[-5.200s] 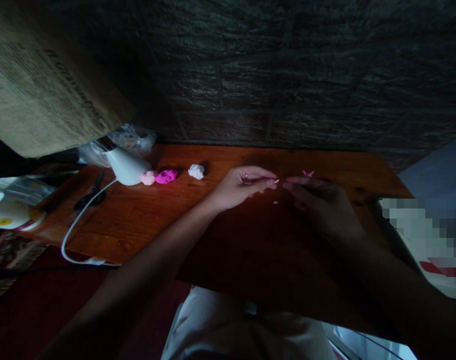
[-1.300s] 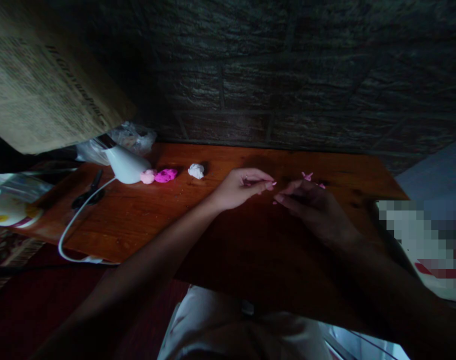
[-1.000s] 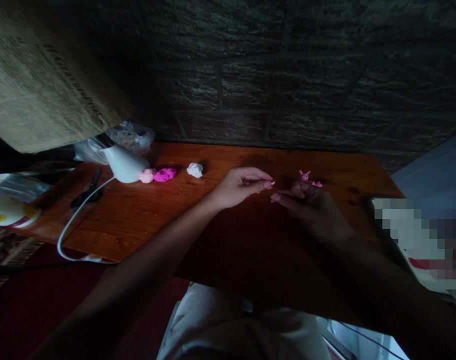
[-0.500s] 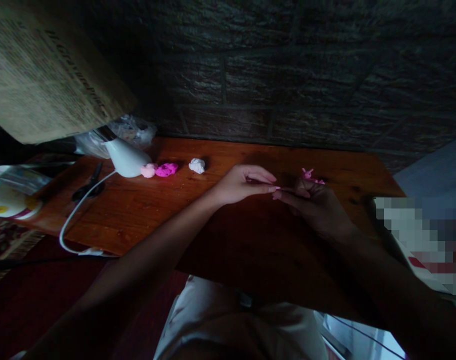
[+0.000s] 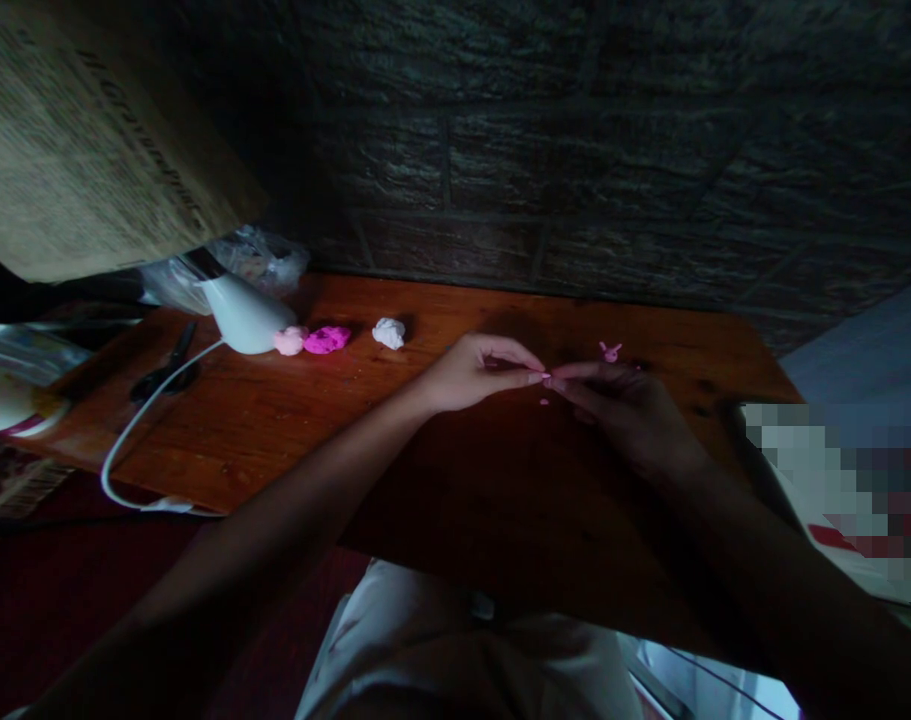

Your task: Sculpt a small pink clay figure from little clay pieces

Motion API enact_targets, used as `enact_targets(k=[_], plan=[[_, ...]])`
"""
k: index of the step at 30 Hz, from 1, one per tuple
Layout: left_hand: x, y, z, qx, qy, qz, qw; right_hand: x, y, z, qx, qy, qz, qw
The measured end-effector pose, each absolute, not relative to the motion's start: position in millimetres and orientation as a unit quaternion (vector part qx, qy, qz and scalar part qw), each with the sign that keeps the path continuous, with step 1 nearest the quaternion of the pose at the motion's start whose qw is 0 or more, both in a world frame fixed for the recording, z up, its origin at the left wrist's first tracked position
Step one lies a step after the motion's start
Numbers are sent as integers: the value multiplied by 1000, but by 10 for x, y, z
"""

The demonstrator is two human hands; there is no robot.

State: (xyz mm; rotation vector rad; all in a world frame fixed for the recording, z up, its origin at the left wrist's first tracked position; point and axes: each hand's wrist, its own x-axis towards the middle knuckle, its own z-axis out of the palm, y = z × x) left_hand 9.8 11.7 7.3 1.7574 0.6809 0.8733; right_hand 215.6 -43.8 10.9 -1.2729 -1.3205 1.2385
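Note:
My left hand [image 5: 479,373] and my right hand [image 5: 626,405] meet fingertip to fingertip over the table. Between them, both pinch a tiny piece of pink modelling clay [image 5: 546,377]. Just below the fingertips shows another small pink bit [image 5: 544,402]; whether it lies on the wood I cannot tell. Behind my right hand is a small pink clay figure [image 5: 610,352] with two ear-like points, its lower part partly hidden by the hand. To the left sit a white clay lump [image 5: 388,333], a magenta lump [image 5: 327,340] and a pale pink lump [image 5: 291,340].
A lamp with a white base [image 5: 246,318] and a newsprint-patterned shade [image 5: 102,150] stands on the wooden table [image 5: 275,420], its white cord looping over the front edge. Black scissors [image 5: 166,370] and a yellow-and-white container [image 5: 12,400] are at left. A dark stone-patterned wall [image 5: 500,170] rises behind.
My right fingers have closed in against the left fingertips, around the pink piece. The small pink bit below them now shows. The view has shifted slightly.

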Motion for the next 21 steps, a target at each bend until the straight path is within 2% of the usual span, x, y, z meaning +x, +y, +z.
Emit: enact_targets(k=[21], plan=[[133,84,65,722,276,369,517,2160,-422,105,-523,-528,495,451]])
